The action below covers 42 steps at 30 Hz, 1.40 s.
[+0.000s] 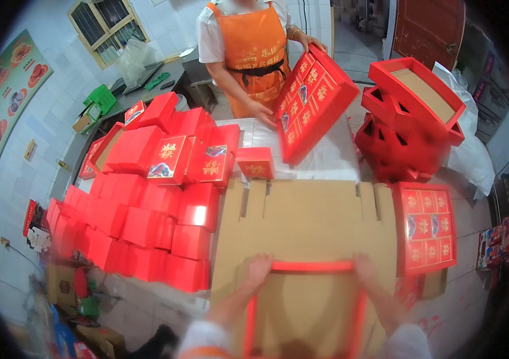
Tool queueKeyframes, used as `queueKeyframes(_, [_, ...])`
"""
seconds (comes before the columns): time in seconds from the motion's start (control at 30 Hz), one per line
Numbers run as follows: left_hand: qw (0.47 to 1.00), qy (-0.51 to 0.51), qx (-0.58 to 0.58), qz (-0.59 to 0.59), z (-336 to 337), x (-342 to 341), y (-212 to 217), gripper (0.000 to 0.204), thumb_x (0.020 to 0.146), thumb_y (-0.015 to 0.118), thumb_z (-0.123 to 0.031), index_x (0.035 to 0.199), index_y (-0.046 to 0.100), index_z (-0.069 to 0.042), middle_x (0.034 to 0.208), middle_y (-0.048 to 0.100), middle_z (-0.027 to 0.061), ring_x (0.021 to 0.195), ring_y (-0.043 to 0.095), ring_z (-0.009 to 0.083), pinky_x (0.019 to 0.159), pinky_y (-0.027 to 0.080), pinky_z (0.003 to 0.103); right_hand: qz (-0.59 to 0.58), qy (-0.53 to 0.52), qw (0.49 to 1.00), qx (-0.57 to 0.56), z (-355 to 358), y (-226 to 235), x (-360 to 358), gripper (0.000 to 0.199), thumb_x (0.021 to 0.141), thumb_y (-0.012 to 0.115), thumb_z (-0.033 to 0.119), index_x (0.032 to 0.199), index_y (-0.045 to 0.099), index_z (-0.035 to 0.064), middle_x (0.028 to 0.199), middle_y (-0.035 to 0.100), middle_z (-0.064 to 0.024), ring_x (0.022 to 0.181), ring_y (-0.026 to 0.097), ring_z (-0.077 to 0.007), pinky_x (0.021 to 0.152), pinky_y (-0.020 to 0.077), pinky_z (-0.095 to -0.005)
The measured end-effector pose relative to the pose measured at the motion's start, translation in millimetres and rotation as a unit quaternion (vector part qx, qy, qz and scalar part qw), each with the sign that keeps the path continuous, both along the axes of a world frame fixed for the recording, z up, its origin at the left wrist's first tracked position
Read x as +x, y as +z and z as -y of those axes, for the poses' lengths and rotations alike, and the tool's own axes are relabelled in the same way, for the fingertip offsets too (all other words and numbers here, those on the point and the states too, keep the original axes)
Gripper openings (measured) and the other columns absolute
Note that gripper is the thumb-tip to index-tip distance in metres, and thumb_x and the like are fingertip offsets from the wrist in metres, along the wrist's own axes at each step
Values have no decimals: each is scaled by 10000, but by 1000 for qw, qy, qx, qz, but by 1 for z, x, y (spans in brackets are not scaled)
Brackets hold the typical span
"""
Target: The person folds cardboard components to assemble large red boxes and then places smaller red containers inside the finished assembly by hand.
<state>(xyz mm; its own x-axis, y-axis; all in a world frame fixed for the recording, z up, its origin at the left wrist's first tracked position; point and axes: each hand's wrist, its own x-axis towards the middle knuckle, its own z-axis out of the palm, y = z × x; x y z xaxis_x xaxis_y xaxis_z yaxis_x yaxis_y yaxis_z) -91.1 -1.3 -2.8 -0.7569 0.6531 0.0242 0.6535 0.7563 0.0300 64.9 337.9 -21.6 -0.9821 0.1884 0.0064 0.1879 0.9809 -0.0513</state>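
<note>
A shallow box with red rims and a brown inside [311, 267] lies before me over a flat sheet of brown cardboard [302, 227]. My left hand [259, 270] is closed on its far left corner. At the far right corner, my right hand [364, 270] grips the same box. Both hands are a little blurred, and their thumbs are partly hidden. The near end of the box runs out of the lower edge of the picture. Right of the cardboard sits a large red gift box [427, 224] with a gold-and-blue grid pattern.
Small red boxes [140, 224] are piled on the left of the table. Across it a person in an orange apron [248, 48] holds a large patterned red box [311, 105] tilted. Red trays [416, 90] are stacked at the right, beside a white sack [470, 149].
</note>
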Motion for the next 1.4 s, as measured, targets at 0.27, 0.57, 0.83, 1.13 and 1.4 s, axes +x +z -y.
queueKeyframes(0.27, [982, 162, 50, 83, -12, 8, -12, 93, 771, 539, -152, 800, 619, -115, 775, 591, 110, 743, 578, 287, 631, 484, 377, -193, -205, 895, -345, 7, -23, -4, 394, 724, 538, 17, 1114, 479, 11, 1037, 494, -213, 977, 494, -369, 862, 418, -422])
queueKeyframes(0.57, [961, 245, 117, 47, -15, 26, -16, 146, 774, 550, -224, 753, 647, -117, 787, 605, 110, 742, 585, 275, 637, 473, 404, -181, -344, 881, -269, 29, -26, 8, 607, 738, 584, 17, 1304, 372, 78, 1228, 459, -185, 1132, 452, -341, 945, 380, -400])
queueKeyframes(0.83, [975, 184, 43, 114, -20, 18, 44, 98, 746, 540, -90, 833, 581, -76, 877, 565, 141, 837, 550, 307, 716, 463, 421, -169, -388, 798, -430, 21, -65, 13, 554, 743, 617, 44, 1247, 387, 68, 1134, 514, -183, 1074, 502, -316, 901, 420, -407])
queueKeyframes(1.13, [985, 122, 105, 67, 21, 28, 24, 197, 699, 527, 16, 886, 519, -46, 889, 514, 174, 903, 487, 342, 776, 419, 446, 22, -394, 880, -266, 43, 11, -16, 428, 765, 584, 35, 1167, 442, 65, 1066, 554, -184, 1026, 538, -340, 860, 451, -444])
queueKeyframes(1.4, [981, 121, 25, 152, 0, 29, 13, 498, 684, 642, -10, 1149, 462, -18, 1144, 467, 201, 1073, 437, 358, 926, 374, 424, -108, -227, 908, -336, 17, -15, 41, 691, 795, 564, 99, 1382, 209, 16, 1221, 469, -216, 1152, 448, -323, 989, 345, -384])
